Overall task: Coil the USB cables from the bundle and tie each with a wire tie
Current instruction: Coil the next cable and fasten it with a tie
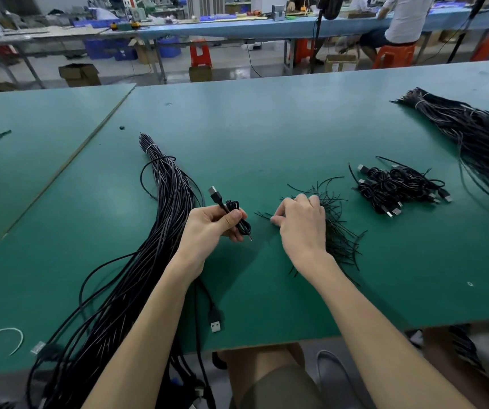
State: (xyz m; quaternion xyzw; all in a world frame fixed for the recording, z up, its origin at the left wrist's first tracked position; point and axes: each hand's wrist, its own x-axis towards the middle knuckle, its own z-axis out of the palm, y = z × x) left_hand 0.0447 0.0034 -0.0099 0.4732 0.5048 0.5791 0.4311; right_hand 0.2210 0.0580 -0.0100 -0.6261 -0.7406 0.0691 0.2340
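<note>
My left hand [212, 224] grips a small coiled black USB cable [236, 215], its plug sticking up to the upper left. A long bundle of black USB cables [160, 219] lies to its left and runs off the table's near edge. My right hand [301, 224] rests with bent fingers on a heap of thin black wire ties [336, 231]; whether it pinches a tie is hidden. A pile of coiled, tied cables [397, 187] lies further right.
A second large cable bundle [479, 137] lies at the far right on the green table [267, 128]. A loose USB plug [216, 320] sits near the front edge. A white tie [1, 335] lies at the near left. A person sits at a bench behind.
</note>
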